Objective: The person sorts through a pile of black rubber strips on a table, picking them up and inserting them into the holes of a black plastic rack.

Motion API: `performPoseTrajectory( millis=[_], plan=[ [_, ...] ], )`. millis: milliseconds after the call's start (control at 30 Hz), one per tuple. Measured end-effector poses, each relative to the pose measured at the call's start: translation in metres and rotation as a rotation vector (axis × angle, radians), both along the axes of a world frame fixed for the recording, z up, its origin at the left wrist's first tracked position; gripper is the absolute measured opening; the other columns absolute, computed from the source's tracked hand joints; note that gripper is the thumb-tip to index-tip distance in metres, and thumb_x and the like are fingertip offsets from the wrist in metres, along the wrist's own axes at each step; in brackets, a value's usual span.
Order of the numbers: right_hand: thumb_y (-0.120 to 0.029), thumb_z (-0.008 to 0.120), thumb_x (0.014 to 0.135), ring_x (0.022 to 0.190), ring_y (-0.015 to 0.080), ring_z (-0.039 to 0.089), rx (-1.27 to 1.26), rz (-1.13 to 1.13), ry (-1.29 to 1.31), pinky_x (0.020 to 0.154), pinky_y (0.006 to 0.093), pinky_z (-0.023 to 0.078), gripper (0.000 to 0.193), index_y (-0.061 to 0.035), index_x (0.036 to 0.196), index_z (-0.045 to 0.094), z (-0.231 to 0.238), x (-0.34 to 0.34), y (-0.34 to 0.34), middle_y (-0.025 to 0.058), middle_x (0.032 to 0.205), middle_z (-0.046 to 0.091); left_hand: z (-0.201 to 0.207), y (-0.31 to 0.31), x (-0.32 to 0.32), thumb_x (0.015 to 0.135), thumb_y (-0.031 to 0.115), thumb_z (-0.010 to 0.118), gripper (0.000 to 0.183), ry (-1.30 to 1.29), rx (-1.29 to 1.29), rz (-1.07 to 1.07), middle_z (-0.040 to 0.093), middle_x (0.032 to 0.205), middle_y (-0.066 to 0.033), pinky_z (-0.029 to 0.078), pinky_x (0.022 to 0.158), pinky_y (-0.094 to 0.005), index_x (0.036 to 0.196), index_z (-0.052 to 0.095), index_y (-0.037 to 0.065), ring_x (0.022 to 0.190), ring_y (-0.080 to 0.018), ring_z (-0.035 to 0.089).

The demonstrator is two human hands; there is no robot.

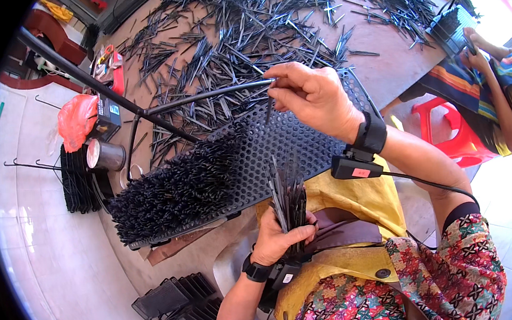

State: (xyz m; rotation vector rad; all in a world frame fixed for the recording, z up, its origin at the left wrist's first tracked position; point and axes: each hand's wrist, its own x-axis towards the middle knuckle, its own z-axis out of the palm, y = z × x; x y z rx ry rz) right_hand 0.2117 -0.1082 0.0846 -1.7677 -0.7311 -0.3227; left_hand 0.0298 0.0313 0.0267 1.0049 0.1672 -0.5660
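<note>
My left hand [287, 233] is wrapped round a bundle of thin black strips [288, 194] that stand roughly upright. My right hand [311, 97] is closed in a pinch over a black perforated board [302, 134], and a single black strip [269, 110] points down from its fingers. Beside those fingertips ends a curved black rod [214, 95]; whether they touch it I cannot tell. The left part of the board is packed with a dense mass of upright black pieces [173, 185], while its right part shows bare holes.
Loose black strips [245, 33] lie heaped across the brown table [376, 76]. A black bar [97, 82] crosses at left, near a metal can [105, 153] and a red plastic bag [78, 121]. At right another person holds a grey-green basket [451, 27] by a red stool [442, 131].
</note>
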Motion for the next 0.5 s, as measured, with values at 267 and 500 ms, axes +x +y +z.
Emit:
performPoseTrajectory(
  millis=[267,500],
  plan=[
    [-0.001,0.061,0.080,0.065,0.0249,0.065,-0.209,-0.022,-0.278,0.056,0.0297,0.051,0.020,0.0007,0.099,0.057,-0.012,0.002,0.010,0.0132,0.074,0.063,0.000,0.001,-0.001,0.071,-0.001,0.070,0.063,-0.009,-0.003,0.010,0.060,0.082,-0.0116,0.047,0.056,-0.0298,0.125,0.038,0.004,0.065,-0.0193,0.059],
    [0.001,0.058,0.070,0.061,0.0305,0.055,-0.518,0.194,-0.554,0.058,0.0384,0.047,0.034,0.0040,0.103,0.054,-0.014,0.013,0.021,0.0133,0.068,0.054,0.001,0.001,-0.001,0.073,0.003,0.070,0.039,-0.019,-0.005,0.007,0.060,0.082,-0.0081,0.049,0.057,-0.0255,0.106,0.049,0.001,0.064,-0.0133,0.059]
  ],
)
